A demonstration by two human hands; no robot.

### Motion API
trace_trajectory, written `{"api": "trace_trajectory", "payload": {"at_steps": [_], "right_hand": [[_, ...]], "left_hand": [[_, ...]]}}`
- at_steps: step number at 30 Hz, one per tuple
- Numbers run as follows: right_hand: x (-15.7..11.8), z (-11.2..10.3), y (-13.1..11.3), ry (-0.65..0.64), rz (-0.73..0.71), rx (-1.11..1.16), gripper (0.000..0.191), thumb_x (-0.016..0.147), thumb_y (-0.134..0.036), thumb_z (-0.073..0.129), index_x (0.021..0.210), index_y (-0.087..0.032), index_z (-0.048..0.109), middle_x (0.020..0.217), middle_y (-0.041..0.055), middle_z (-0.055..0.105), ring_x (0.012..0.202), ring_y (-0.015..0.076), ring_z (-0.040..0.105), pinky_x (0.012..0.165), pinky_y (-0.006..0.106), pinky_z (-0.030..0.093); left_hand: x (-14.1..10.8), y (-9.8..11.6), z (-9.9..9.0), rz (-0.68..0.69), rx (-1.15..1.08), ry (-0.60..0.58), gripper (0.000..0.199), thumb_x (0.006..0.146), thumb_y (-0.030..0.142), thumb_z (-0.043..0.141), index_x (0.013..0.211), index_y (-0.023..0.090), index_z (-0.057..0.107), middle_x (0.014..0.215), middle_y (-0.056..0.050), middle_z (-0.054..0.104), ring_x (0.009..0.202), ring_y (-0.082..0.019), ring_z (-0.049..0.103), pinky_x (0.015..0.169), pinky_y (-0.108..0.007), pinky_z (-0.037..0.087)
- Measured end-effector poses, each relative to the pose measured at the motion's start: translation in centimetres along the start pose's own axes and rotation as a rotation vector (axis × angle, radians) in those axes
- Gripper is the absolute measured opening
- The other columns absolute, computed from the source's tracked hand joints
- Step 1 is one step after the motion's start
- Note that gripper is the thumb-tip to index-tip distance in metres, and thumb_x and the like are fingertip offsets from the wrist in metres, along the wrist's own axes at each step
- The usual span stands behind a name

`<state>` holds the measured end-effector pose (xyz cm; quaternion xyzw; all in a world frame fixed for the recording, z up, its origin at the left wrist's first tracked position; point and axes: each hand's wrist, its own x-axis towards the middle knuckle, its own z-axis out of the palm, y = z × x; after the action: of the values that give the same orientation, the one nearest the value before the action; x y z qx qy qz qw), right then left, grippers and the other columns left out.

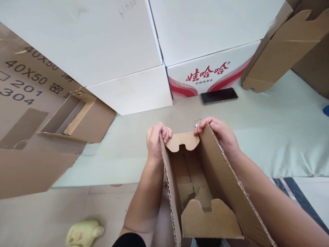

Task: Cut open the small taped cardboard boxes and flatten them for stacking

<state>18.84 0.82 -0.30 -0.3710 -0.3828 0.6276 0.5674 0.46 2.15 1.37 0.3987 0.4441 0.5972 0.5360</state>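
A long, open brown cardboard box (213, 164) extends from the bottom of the view to the middle, its inside facing up. My left hand (158, 137) grips the far end of its left wall, fingers bent over the edge. At the far right corner, my right hand (218, 132) is closed on the other wall. Between my hands a notched end flap (183, 141) leans inward, touched by the fingertips of both. A second notched flap (209, 221) stands at the near end. The thumbs are partly hidden.
White boxes (128, 90) stand stacked behind a pale green cloth surface (123, 151). A black phone (219, 95) lies by the box with red print. Brown cardboard pieces (280, 51) flank both sides. A yellow bottle (83, 234) is on the floor.
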Motion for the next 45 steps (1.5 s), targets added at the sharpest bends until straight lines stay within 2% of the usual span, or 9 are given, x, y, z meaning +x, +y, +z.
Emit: {"api": "trace_trajectory", "payload": {"at_steps": [8,17,35,38,42,45], "right_hand": [[0.00,0.13,0.02,0.010,-0.002,-0.006,0.022,0.078,-0.043,0.070,0.074,-0.022,0.067,0.070,0.0018,0.067,0.073,0.0184,0.063,0.066,0.033,0.048],[0.01,0.30,-0.05,0.021,0.017,0.006,0.021,0.074,-0.043,0.071,0.072,-0.022,0.068,0.069,0.0016,0.067,0.072,0.0181,0.062,0.065,0.032,0.047],[-0.02,-0.07,0.13,-0.023,0.012,-0.032,0.026,0.081,-0.048,0.069,0.076,-0.023,0.065,0.073,0.0024,0.066,0.075,0.0198,0.062,0.067,0.034,0.047],[0.05,-0.08,0.23,-0.028,0.001,-0.012,0.031,0.080,-0.051,0.071,0.072,-0.022,0.063,0.069,0.0012,0.061,0.074,0.0194,0.061,0.070,0.035,0.047],[0.37,-0.13,0.35,-0.052,-0.025,0.009,0.043,0.079,-0.054,0.072,0.058,-0.024,0.049,0.058,-0.0015,0.047,0.065,0.0186,0.054,0.071,0.035,0.045],[0.53,-0.21,0.33,-0.082,-0.034,-0.023,0.049,0.077,-0.056,0.073,0.055,-0.025,0.043,0.055,-0.0019,0.041,0.062,0.0192,0.050,0.069,0.036,0.044]], "left_hand": [[-0.09,0.21,0.03,0.011,0.028,-0.013,0.057,0.082,0.050,0.067,0.042,0.022,0.037,0.038,0.003,0.029,0.046,-0.012,0.040,0.059,-0.031,0.039],[-0.13,0.15,0.12,-0.010,0.007,-0.005,0.054,0.078,0.047,0.070,0.041,0.022,0.039,0.038,0.003,0.030,0.046,-0.012,0.041,0.059,-0.030,0.038],[-0.19,0.20,0.07,0.000,0.031,-0.003,0.056,0.081,0.048,0.069,0.043,0.022,0.038,0.039,0.003,0.030,0.047,-0.012,0.042,0.060,-0.031,0.039],[-0.23,0.20,0.07,-0.003,0.022,-0.012,0.056,0.080,0.049,0.069,0.042,0.022,0.038,0.039,0.003,0.030,0.048,-0.012,0.042,0.060,-0.031,0.038],[-0.32,0.26,0.10,0.004,0.001,-0.030,0.054,0.079,0.045,0.069,0.042,0.022,0.038,0.039,0.002,0.030,0.048,-0.012,0.041,0.061,-0.031,0.038],[-0.20,0.28,-0.13,-0.004,-0.035,-0.068,0.054,0.079,0.044,0.066,0.041,0.022,0.035,0.038,0.001,0.027,0.048,-0.013,0.040,0.060,-0.032,0.037]]}}
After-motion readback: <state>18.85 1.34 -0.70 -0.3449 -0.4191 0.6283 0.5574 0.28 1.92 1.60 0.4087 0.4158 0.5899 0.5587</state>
